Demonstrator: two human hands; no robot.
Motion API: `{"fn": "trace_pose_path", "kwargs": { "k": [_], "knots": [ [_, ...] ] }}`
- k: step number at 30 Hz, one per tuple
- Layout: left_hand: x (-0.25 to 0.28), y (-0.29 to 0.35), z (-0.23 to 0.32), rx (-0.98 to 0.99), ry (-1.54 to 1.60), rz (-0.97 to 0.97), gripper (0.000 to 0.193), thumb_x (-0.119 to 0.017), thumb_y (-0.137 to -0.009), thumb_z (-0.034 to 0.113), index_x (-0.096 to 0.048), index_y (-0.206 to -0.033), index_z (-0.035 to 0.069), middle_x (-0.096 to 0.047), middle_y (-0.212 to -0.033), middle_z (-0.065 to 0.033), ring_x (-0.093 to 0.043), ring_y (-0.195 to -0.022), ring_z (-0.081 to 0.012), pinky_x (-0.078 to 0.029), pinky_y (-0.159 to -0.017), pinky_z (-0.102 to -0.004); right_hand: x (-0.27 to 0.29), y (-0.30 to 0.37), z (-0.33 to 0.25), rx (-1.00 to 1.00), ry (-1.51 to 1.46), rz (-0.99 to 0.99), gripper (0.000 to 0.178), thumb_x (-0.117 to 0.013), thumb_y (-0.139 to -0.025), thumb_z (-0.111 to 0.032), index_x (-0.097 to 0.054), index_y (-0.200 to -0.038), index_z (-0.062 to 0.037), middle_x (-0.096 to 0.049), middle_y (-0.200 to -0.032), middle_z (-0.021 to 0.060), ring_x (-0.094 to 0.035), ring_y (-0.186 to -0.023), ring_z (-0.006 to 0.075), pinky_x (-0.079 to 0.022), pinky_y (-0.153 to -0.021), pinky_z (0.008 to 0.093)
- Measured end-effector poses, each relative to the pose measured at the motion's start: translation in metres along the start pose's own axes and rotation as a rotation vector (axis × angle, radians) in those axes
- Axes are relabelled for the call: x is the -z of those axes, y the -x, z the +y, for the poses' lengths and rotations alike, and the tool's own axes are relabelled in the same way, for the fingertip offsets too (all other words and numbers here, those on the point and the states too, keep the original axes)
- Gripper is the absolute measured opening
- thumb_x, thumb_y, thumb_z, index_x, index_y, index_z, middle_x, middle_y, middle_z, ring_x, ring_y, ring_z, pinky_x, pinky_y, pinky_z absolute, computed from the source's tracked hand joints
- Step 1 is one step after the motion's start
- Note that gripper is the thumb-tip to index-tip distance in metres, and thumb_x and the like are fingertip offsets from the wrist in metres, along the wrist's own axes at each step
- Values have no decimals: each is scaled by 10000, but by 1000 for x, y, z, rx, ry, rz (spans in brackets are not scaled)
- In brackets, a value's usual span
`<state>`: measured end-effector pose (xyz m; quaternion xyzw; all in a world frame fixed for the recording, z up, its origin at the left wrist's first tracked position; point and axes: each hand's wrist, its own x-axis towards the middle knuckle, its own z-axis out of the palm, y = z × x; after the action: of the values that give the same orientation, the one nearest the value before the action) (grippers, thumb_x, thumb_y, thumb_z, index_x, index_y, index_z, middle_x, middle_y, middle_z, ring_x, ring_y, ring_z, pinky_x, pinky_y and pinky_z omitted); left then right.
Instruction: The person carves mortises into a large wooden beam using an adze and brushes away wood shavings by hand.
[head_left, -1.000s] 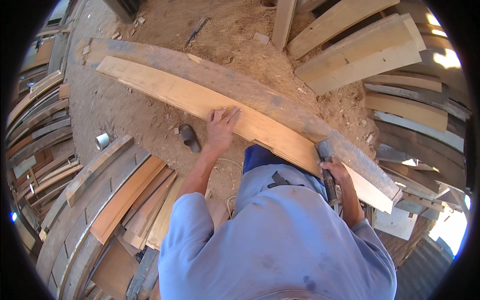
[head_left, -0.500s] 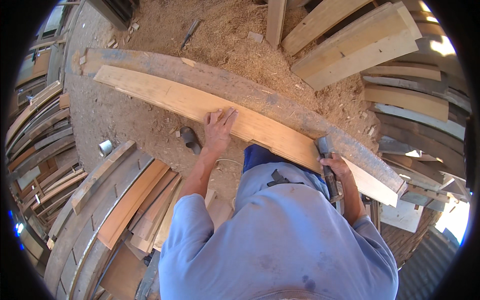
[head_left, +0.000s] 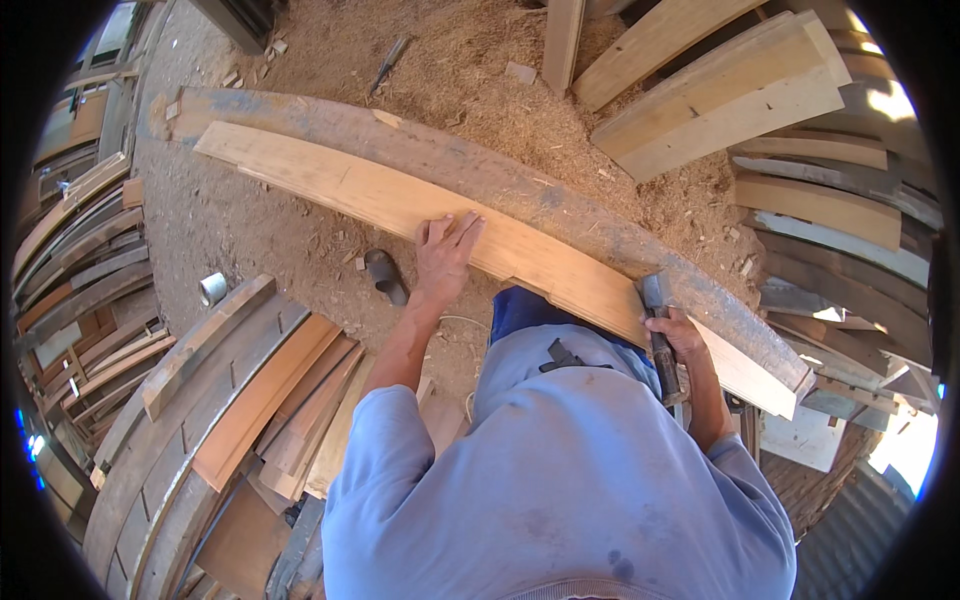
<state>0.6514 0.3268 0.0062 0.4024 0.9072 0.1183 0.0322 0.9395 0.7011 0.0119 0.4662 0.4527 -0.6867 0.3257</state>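
A long pale plank (head_left: 350,190) lies across a long, worn beam (head_left: 480,165), slanting from far left to near right. My left hand (head_left: 445,262) rests on the near edge of the plank's middle, fingers stretched over its face and partly apart, holding nothing. Further right, my right hand (head_left: 680,335) is wrapped round a hand tool (head_left: 663,355) with a dark, slim handle. Its grey metal end (head_left: 651,290) is over the plank; I cannot tell whether it touches the wood. The fingers hide part of the handle, and the tool's exact kind is unclear.
Stacked boards (head_left: 270,400) stand close at my left, with a white cup-like container (head_left: 213,289) beside them. A dark slipper (head_left: 385,277) lies on the ground. Beyond the beam are wood shavings (head_left: 480,60), a chisel-like tool (head_left: 390,65) and leaning boards (head_left: 720,95).
The whole view has shifted slightly. Both hands keep the same places against the plank, and the tool stays in my right hand.
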Motion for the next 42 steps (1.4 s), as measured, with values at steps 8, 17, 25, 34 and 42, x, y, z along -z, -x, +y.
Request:
{"fn": "trace_pose_path", "kwargs": {
  "k": [8, 17, 25, 34, 42],
  "knots": [
    [8, -7, 3, -3, -16, -51, 471, -607, -785, 12, -683, -1237, 122, -671, -1298, -17, -550, -1148, -295, -378, -997, -446, -7, 5, -11, 33, 73, 64, 332, -786, -777, -235, -661, -1007, -30, -622, -757, 31, -587, -606, 133, -492, -573, 267],
    [12, -41, -6, -90, -12, -127, 409, -671, -741, 44, -697, -1133, 156, -707, -1206, -1, -565, -1056, -257, -408, -969, -432, 4, 8, -31, 188, 21, 145, 345, -772, -795, -246, -635, -1017, -20, -624, -759, 40, -593, -623, 128, -491, -575, 270],
    [38, -105, 1, -109, -170, -638, 316, -712, -774, 103, -700, -1082, 173, -715, -1127, -23, -606, -1118, -286, -450, -948, -459, 20, -1, -52, 288, 105, 234, 279, -745, -808, -214, -610, -977, -38, -615, -763, 27, -583, -645, 113, -459, -566, 263],
    [40, -163, 1, -33, -111, -942, 554, -721, -771, 132, -634, -1315, 193, -597, -1380, -111, -493, -1346, -339, -370, -1127, -518, 40, -28, -75, 429, 35, 370, 190, -699, -834, -170, -587, -945, -64, -612, -736, 39, -583, -618, 145, -476, -555, 304],
    [15, -176, -13, -50, -25, -945, 767, -824, -684, 157, -567, -1406, 200, -622, -1362, -117, -537, -1313, -329, -388, -1118, -479, 50, -38, -85, 431, 34, 390, 253, -737, -836, -244, -576, -950, -86, -596, -759, 14, -578, -653, 116, -479, -601, 277]
  ]
}}
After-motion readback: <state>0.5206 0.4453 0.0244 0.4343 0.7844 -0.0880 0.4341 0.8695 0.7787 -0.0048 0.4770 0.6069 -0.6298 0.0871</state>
